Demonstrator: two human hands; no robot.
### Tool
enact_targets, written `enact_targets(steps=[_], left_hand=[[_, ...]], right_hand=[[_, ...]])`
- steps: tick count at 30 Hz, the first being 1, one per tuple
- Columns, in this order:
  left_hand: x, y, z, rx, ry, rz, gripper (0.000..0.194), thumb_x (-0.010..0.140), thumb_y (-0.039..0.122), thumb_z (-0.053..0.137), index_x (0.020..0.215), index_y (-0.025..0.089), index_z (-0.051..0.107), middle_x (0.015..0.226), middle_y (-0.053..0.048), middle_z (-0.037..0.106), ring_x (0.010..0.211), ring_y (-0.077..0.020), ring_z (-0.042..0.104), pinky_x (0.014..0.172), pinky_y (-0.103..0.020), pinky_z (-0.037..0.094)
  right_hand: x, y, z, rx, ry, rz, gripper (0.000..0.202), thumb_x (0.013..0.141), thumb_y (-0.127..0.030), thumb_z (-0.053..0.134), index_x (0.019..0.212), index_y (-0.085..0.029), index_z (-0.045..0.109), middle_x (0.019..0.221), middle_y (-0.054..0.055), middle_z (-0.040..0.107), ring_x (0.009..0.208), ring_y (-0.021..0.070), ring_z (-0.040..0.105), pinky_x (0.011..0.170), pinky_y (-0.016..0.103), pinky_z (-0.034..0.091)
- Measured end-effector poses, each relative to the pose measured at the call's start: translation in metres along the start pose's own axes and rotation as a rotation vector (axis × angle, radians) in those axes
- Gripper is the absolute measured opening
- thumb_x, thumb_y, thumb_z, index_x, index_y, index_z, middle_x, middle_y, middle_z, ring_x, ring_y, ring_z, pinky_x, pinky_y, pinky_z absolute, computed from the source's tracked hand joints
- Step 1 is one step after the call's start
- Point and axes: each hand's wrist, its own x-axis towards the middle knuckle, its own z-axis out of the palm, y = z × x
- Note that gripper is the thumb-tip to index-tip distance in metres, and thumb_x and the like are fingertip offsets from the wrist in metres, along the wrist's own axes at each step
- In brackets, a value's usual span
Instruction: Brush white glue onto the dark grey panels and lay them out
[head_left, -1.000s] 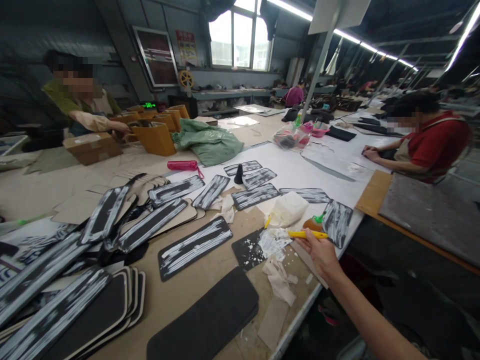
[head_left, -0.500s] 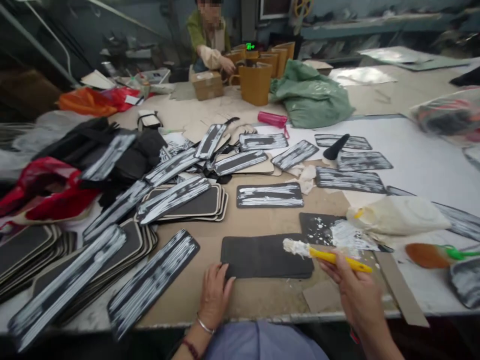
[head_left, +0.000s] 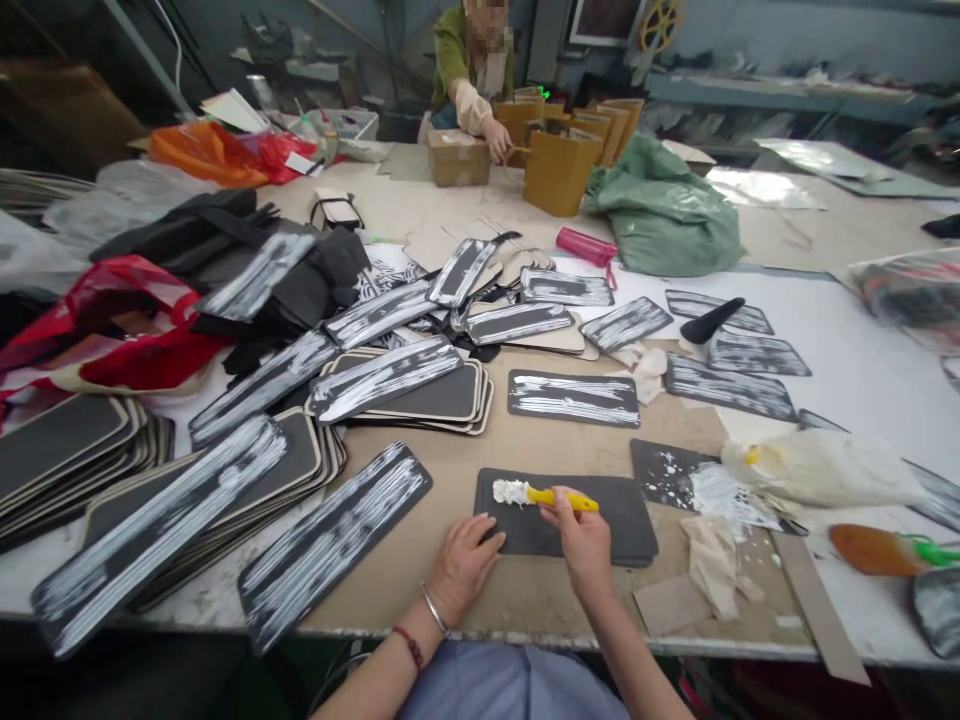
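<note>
In front of me lies a plain black rectangular panel (head_left: 600, 515), apparently stacked on another. My left hand (head_left: 469, 565) rests at its lower left corner, fingers extended onto the edge. A yellow-handled brush (head_left: 544, 496), its bristles thick with white paste, is in my right hand (head_left: 581, 540) over the panel's left part. From this view I cannot tell whether the bristles touch it. Just beyond lies a black panel (head_left: 574, 398) streaked with white. To the right is a paste-spattered dark board (head_left: 667, 475) beside a whitish plastic bag (head_left: 817, 470).
More white-streaked panels (head_left: 337, 540) spread across the table, some on stacks of cream-edged black pieces (head_left: 405, 390). A crumpled cloth (head_left: 712, 565) and a cardboard strip (head_left: 817, 610) lie at right. Across the table a person's hand (head_left: 496, 138) is near brown boxy pieces (head_left: 559, 170).
The brush in my right hand has moved left across the black panel. My left hand stays at the panel's corner. The view has shifted, and a crumpled cloth now shows at right.
</note>
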Motion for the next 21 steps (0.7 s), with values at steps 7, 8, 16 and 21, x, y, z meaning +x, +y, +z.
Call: enact_targets(steps=[7,8,16,21], left_hand=[[-0.002,-0.004,0.003,-0.01,0.014,0.03,0.023,0.081,0.015,0.049,0.1,0.02,0.061,0.102,-0.009,0.062,0.098,-0.0203,0.056,0.081,-0.037,0.05],[-0.002,-0.005,0.003,-0.002,0.017,0.038,0.023,0.081,0.015,0.048,0.1,0.02,0.061,0.102,-0.009,0.062,0.097,-0.0202,0.056,0.081,-0.037,0.05],[-0.002,-0.009,0.004,0.071,0.062,0.124,0.022,0.084,0.023,0.045,0.099,0.021,0.062,0.098,-0.007,0.065,0.094,-0.0182,0.059,0.078,-0.032,0.051],[-0.006,-0.025,0.012,0.134,0.062,0.216,0.025,0.083,0.031,0.046,0.1,0.025,0.063,0.1,-0.004,0.066,0.091,-0.0177,0.062,0.073,-0.028,0.054]], right_hand=[[0.018,-0.003,-0.057,-0.158,0.187,-0.114,0.043,0.067,-0.053,0.061,0.084,-0.013,0.064,0.078,0.006,0.067,0.069,0.021,0.065,0.069,0.035,0.055],[0.022,-0.005,-0.069,-0.187,0.22,-0.122,0.045,0.067,-0.054,0.06,0.083,-0.012,0.064,0.077,0.006,0.067,0.069,0.0214,0.065,0.069,0.035,0.054],[0.05,-0.022,-0.15,-0.528,0.48,-0.231,0.049,0.069,-0.06,0.049,0.069,-0.014,0.066,0.063,0.01,0.067,0.066,0.0267,0.065,0.065,0.037,0.05],[0.049,-0.049,-0.198,-0.578,0.618,-0.31,0.048,0.07,-0.06,0.049,0.071,-0.016,0.067,0.065,0.01,0.068,0.071,0.0272,0.064,0.067,0.035,0.047]])
